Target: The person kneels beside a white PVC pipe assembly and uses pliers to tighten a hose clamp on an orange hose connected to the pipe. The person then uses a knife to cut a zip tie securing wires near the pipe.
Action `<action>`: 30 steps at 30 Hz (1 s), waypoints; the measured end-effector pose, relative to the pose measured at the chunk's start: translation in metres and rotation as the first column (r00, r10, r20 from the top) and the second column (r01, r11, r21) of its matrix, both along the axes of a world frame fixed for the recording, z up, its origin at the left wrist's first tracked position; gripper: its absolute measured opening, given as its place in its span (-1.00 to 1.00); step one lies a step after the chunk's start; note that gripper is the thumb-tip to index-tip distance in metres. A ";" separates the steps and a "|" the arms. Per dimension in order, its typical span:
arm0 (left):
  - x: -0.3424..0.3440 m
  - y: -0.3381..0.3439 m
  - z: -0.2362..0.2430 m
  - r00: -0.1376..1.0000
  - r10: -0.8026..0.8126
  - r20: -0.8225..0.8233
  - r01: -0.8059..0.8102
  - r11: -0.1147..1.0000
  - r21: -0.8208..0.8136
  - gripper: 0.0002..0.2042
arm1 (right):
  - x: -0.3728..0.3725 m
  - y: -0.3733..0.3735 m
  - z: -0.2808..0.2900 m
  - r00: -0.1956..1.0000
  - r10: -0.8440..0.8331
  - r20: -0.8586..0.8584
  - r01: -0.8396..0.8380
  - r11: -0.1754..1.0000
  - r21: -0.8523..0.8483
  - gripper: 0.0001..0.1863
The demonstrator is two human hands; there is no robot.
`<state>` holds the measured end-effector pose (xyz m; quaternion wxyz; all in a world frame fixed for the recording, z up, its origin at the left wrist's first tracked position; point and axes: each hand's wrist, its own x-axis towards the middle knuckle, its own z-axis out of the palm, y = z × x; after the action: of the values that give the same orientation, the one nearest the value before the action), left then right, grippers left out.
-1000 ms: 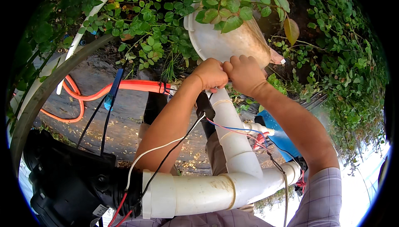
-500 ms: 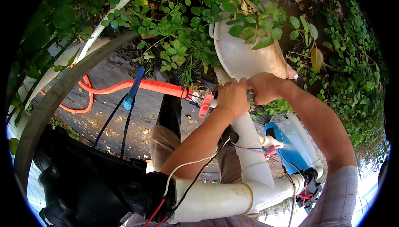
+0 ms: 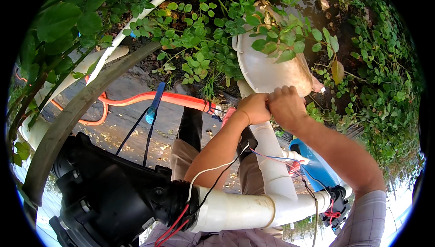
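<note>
Both hands clenched at the top of a smooth white pipe
Left hand (image 3: 254, 108) and right hand (image 3: 284, 106) grip the round plastic pipe (image 3: 272, 156) below a pale curved shell (image 3: 267, 70) among leafy vines (image 3: 204, 34)

White pipe (image 3: 272, 156) under both hands, white elbow (image 3: 240, 211) below them. Off-white, brown-stained dish (image 3: 267, 68) above hands. Orange hose (image 3: 154, 98) left of left hand (image 3: 254, 108); blue clip (image 3: 154, 104) on it. Black pump housing (image 3: 108, 197) lower left of hands, red, white and black wires (image 3: 190, 201) at its mouth. Blue container (image 3: 317, 167) below right hand (image 3: 285, 106). Right sleeve (image 3: 367, 222) pale plaid, thin checked lines. Khaki trousers (image 3: 183, 156), black boots (image 3: 190, 122). Green leaves (image 3: 199, 34) above hands, one yellow-brown leaf (image 3: 337, 71) to right.
</note>
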<state>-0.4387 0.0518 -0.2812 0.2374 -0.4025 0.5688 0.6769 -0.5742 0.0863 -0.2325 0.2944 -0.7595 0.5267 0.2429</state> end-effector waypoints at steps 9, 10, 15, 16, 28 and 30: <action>-0.008 0.005 -0.027 0.974 -0.224 -0.034 0.227 0.965 0.133 -0.75 | 0.002 -0.032 0.004 0.986 -0.141 -0.091 0.168 0.807 0.567 -0.80; -0.008 0.002 -0.030 0.965 -0.256 -0.052 0.262 0.951 0.163 -0.77 | 0.001 -0.035 0.002 0.992 -0.106 -0.067 0.125 0.800 0.587 -0.81; -0.012 -0.008 -0.052 0.985 -0.168 -0.034 0.166 0.883 0.438 -0.90 | -0.011 -0.058 -0.021 0.998 -0.033 0.053 -0.012 0.724 0.690 -0.78; -0.016 -0.013 -0.049 0.981 -0.193 -0.023 0.181 0.864 0.470 -0.92 | -0.012 -0.061 -0.023 0.998 -0.020 0.058 -0.028 0.691 0.722 -0.77; 0.037 -0.018 0.032 0.962 -0.004 -0.273 -0.108 0.913 -0.392 -0.39 | -0.009 -0.048 0.003 0.993 0.116 -0.030 -0.079 0.822 0.564 -0.75; 0.065 -0.010 0.061 0.962 0.089 -0.257 -0.197 0.879 -0.434 -0.38 | -0.027 -0.039 -0.002 0.998 0.013 -0.060 0.024 0.811 0.584 -0.79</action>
<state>-0.3737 0.0417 -0.2200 0.0184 -0.4072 0.7036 0.5821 -0.6008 0.0476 -0.2342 0.4982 -0.6230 0.4376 0.4150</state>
